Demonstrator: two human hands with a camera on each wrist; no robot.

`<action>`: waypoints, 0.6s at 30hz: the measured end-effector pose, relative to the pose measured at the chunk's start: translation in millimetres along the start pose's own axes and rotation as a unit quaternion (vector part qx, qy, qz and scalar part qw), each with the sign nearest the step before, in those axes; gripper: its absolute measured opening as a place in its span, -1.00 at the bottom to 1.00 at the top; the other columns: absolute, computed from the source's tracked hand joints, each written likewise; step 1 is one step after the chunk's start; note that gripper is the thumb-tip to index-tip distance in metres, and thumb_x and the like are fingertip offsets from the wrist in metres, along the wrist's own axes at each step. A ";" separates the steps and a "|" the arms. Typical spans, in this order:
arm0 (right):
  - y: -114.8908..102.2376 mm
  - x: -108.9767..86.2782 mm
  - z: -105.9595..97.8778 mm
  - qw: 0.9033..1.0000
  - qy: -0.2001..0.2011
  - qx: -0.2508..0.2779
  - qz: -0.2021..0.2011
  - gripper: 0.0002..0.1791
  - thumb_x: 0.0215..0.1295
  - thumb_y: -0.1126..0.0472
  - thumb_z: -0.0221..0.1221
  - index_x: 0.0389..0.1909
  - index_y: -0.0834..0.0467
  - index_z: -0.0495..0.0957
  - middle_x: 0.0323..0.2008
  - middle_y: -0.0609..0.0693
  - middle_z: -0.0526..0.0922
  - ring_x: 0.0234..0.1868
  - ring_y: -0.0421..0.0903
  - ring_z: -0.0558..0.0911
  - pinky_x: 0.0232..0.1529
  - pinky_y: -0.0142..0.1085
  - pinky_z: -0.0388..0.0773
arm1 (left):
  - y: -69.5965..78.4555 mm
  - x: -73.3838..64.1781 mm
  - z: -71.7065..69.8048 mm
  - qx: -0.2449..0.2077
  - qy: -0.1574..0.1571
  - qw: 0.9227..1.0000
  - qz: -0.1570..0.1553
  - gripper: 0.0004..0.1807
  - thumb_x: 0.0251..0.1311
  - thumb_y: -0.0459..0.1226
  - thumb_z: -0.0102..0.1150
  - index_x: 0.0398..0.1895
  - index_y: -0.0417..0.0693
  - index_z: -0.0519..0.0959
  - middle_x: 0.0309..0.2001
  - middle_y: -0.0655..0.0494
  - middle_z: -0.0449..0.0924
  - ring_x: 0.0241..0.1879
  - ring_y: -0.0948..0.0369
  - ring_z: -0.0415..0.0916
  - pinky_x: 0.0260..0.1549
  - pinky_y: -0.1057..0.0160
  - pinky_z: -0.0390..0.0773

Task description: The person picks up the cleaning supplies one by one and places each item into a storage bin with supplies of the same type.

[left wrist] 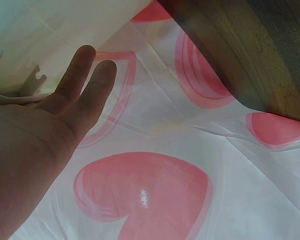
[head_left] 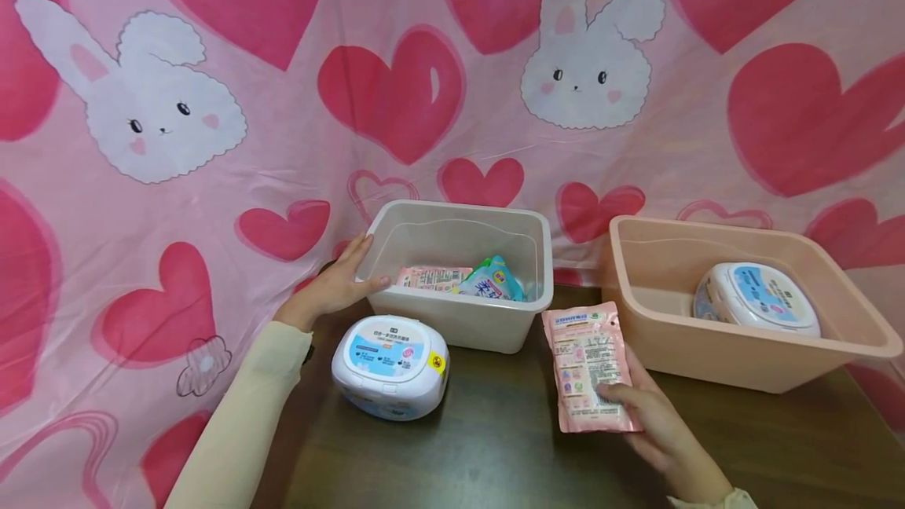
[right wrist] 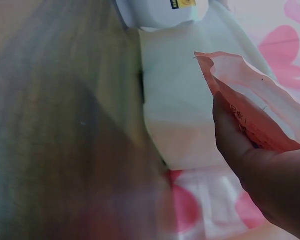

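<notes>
My left hand (head_left: pixel 332 283) holds the front left corner of a white plastic storage bin (head_left: pixel 452 309), thumb over the front rim, fingers along the left side. In the left wrist view, two fingers (left wrist: pixel 97 85) of it stretch out straight beside the bin wall. My right hand (head_left: pixel 654 415) grips a pink printed packet (head_left: pixel 587 368) by its lower right part, thumb on the near face, in front of the bins. Inside the white bin lie another pink packet (head_left: pixel 433 278) and a teal and green packet (head_left: pixel 492 280).
A white lidded tub (head_left: pixel 389 364) with a blue label stands on the dark wooden table (head_left: pixel 488 438), before the white bin. To the right, a peach bin (head_left: pixel 714 344) contains a similar tub (head_left: pixel 763 297). A pink heart-and-rabbit cloth (head_left: pixel 488 155) hangs behind.
</notes>
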State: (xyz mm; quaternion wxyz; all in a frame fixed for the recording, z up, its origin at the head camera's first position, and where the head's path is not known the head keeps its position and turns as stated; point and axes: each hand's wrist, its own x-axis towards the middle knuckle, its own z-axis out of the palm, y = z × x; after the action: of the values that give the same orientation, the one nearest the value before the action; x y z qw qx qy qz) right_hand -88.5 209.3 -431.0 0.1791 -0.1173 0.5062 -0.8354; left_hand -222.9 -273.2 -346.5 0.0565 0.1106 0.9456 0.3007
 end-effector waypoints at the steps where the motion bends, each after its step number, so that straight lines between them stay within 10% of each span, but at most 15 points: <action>1: -1.9 0.6 0.0 1.000 -0.008 0.001 -0.007 -0.14 0.46 0.53 -0.16 0.55 -0.09 -0.36 0.17 -0.06 0.55 0.11 -0.02 0.61 0.03 -0.03 0.62 | 0.4 -0.3 -0.1 0.000 0.000 1.000 -0.001 0.15 0.22 0.19 0.25 0.66 0.06 -0.22 0.63 -0.03 -0.33 0.53 -0.26 -0.16 0.28 -0.44 0.09; 18: -35.6 8.2 9.3 0.998 -0.020 -0.007 -0.058 -0.15 0.46 0.56 -0.18 0.56 -0.19 -0.20 0.20 -0.05 0.55 0.10 0.00 0.63 -0.01 -0.03 0.65 | -4.0 1.2 -0.5 -0.003 -0.003 1.000 -0.002 0.18 0.17 0.30 0.22 0.66 0.13 -0.22 0.63 0.00 -0.33 0.52 -0.25 -0.13 0.26 -0.44 0.13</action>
State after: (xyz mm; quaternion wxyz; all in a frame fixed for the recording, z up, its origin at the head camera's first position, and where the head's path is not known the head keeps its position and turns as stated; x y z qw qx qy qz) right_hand -98.9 213.4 -395.1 0.1396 -0.1646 0.5003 -0.8385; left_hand -224.9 -276.4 -348.4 0.0599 0.1095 0.9447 0.3031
